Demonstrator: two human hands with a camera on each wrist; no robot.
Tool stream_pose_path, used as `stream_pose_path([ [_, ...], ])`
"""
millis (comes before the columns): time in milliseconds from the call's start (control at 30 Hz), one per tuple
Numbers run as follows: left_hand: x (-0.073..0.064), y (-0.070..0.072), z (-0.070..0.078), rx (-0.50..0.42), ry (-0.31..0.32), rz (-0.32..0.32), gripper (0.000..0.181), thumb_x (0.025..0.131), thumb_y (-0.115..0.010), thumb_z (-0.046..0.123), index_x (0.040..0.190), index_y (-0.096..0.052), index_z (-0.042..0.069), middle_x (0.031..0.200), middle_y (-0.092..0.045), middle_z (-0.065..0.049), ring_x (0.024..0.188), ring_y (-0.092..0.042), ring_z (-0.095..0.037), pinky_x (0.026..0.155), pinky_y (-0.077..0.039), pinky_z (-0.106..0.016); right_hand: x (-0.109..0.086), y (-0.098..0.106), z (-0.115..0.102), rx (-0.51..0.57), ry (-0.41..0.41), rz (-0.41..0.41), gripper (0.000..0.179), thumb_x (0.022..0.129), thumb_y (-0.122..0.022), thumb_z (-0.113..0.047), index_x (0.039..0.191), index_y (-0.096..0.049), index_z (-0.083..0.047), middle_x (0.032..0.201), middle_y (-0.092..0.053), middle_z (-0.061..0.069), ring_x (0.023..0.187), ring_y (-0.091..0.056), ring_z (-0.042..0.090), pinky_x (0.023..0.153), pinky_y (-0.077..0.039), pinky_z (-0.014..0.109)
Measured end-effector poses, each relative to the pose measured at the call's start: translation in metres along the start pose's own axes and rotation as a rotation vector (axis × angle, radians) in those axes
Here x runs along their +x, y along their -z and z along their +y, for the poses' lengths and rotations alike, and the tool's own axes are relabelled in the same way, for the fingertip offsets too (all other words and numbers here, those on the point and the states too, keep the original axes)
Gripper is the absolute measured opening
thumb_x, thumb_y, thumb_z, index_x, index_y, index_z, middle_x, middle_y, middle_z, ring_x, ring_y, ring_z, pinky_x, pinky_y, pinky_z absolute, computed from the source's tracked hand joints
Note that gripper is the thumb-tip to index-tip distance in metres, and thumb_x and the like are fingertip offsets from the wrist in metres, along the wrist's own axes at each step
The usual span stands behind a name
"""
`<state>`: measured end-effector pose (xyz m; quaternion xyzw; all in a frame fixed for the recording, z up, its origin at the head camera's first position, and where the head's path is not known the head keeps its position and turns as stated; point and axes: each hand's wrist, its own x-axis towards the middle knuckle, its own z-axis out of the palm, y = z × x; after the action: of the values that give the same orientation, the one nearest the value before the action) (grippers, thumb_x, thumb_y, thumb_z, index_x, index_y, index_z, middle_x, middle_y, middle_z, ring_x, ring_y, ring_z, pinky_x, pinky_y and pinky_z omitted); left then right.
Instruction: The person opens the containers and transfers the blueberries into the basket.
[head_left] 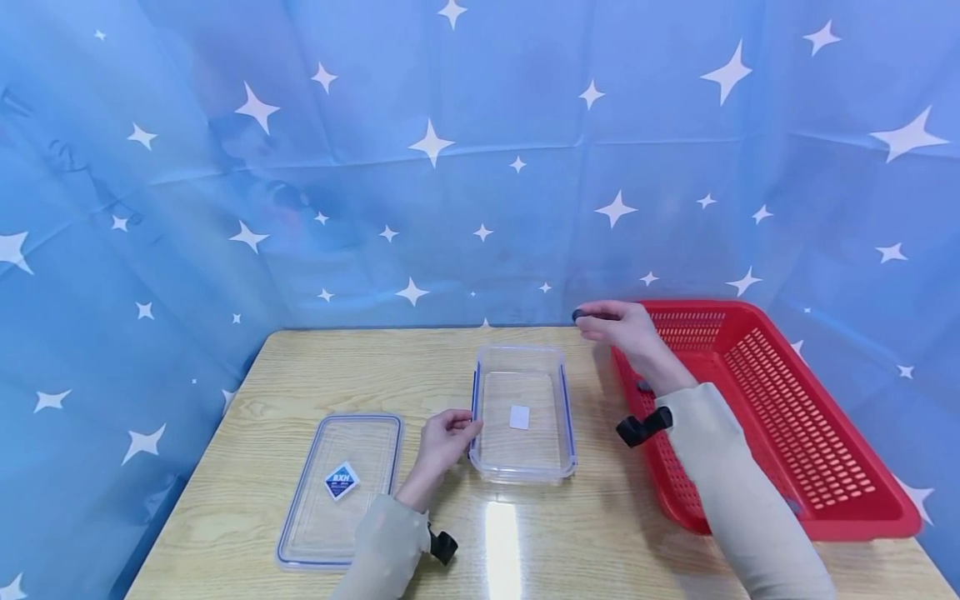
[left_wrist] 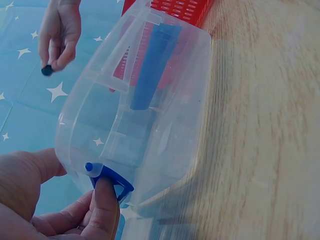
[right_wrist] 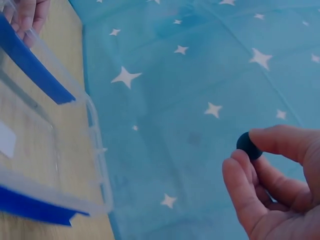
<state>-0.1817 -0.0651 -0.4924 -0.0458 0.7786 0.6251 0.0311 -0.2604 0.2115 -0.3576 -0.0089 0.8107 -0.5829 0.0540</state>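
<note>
A clear plastic food container (head_left: 522, 475) with blue side latches stands lidless at the middle of the table. My left hand (head_left: 444, 437) holds its left side, fingers at a blue latch (left_wrist: 120, 181) in the left wrist view. Up at the far right, my right hand (head_left: 622, 327) pinches a small dark ball (right_wrist: 249, 146) between thumb and fingertips, above the table's back edge and beside the basket. Inside the container shows a white square label (head_left: 519, 417).
On the left lies a clear lid (head_left: 367, 442) with a blue seal and a diamond sticker. A red slotted basket (head_left: 855, 529) fills the right side, with small dark pieces (head_left: 792, 505) inside. A blue star-patterned curtain (head_left: 360, 192) hangs behind the table (head_left: 225, 475).
</note>
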Motion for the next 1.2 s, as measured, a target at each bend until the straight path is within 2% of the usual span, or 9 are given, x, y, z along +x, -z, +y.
stream_pose_path([
  [100,0.001,0.0,0.0,-0.004,0.003,-0.002,0.028,0.082,-0.07,0.012,0.103,-0.064,-0.007,0.084,-0.062,-0.008,0.069,-0.056,-0.01,0.061,-0.049,-0.019,-0.007,0.014,0.002,-0.003,0.02,0.026,0.048,0.089,-0.065,-0.023,0.126,-0.054,0.004,0.116,-0.056,0.013,0.086,-0.063,0.007,0.088,-0.05,0.033],
  [267,0.001,0.0,-0.001,-0.013,-0.003,0.0,0.029,0.082,-0.07,0.011,0.102,-0.064,-0.008,0.084,-0.062,-0.008,0.069,-0.056,-0.009,0.06,-0.049,-0.018,-0.021,0.039,0.005,-0.005,0.04,0.05,0.052,0.089,-0.064,-0.028,0.127,-0.051,0.005,0.102,-0.059,-0.006,0.085,-0.062,0.003,0.081,-0.051,0.021],
  [400,0.001,0.0,-0.001,-0.025,-0.001,0.0,0.028,0.081,-0.07,0.01,0.102,-0.064,-0.008,0.083,-0.062,-0.008,0.068,-0.055,-0.009,0.06,-0.048,-0.018,-0.031,0.057,0.01,0.02,0.06,0.05,0.046,0.09,-0.064,-0.027,0.124,-0.054,0.001,0.096,-0.06,-0.015,0.085,-0.062,0.001,0.078,-0.049,0.015],
  [567,0.001,0.0,-0.002,-0.017,-0.001,0.0,0.029,0.082,-0.07,0.011,0.103,-0.064,-0.007,0.084,-0.062,-0.008,0.069,-0.056,-0.009,0.06,-0.048,-0.018,-0.04,0.076,0.024,0.082,0.099,0.055,0.031,0.088,-0.066,-0.022,0.116,-0.062,-0.008,0.096,-0.063,-0.011,0.085,-0.063,0.002,0.076,-0.05,0.014],
  [667,0.001,0.001,-0.002,-0.015,0.003,-0.006,0.03,0.082,-0.07,0.012,0.104,-0.064,-0.007,0.085,-0.062,-0.008,0.069,-0.056,-0.01,0.06,-0.049,-0.019,-0.044,0.085,0.036,0.156,0.142,0.049,0.026,0.089,-0.065,-0.015,0.113,-0.063,-0.007,0.094,-0.064,-0.006,0.083,-0.065,0.005,0.076,-0.051,0.016],
  [733,0.001,0.001,-0.002,-0.018,0.006,-0.011,0.03,0.082,-0.07,0.012,0.105,-0.063,-0.007,0.085,-0.062,-0.009,0.07,-0.056,-0.01,0.06,-0.049,-0.019,-0.046,0.091,0.043,0.151,0.169,0.059,0.022,0.089,-0.064,-0.014,0.111,-0.065,-0.01,0.093,-0.064,-0.006,0.081,-0.065,0.006,0.075,-0.051,0.016],
  [833,0.001,0.001,-0.002,-0.017,0.008,-0.015,0.031,0.082,-0.07,0.013,0.105,-0.063,-0.007,0.086,-0.062,-0.009,0.07,-0.056,-0.01,0.061,-0.049,-0.019,-0.047,0.103,0.054,0.221,0.224,0.033,0.021,0.09,-0.06,-0.006,0.111,-0.064,-0.007,0.094,-0.063,-0.004,0.082,-0.066,0.008,0.075,-0.051,0.017],
  [933,0.001,0.001,-0.002,-0.01,0.006,-0.016,0.031,0.082,-0.07,0.013,0.105,-0.064,-0.007,0.085,-0.062,-0.008,0.07,-0.056,-0.011,0.062,-0.049,-0.02,-0.05,0.113,0.063,0.225,0.243,0.029,0.022,0.092,-0.058,-0.005,0.112,-0.064,-0.008,0.095,-0.064,-0.004,0.082,-0.066,0.007,0.074,-0.051,0.016],
  [1200,0.0,0.0,-0.002,-0.008,0.006,-0.015,0.03,0.082,-0.07,0.013,0.104,-0.064,-0.007,0.086,-0.062,-0.008,0.071,-0.056,-0.011,0.063,-0.049,-0.02,-0.059,0.134,0.082,0.24,0.248,0.001,0.023,0.093,-0.054,-0.002,0.112,-0.063,-0.011,0.097,-0.066,-0.004,0.083,-0.066,0.007,0.073,-0.052,0.016],
])
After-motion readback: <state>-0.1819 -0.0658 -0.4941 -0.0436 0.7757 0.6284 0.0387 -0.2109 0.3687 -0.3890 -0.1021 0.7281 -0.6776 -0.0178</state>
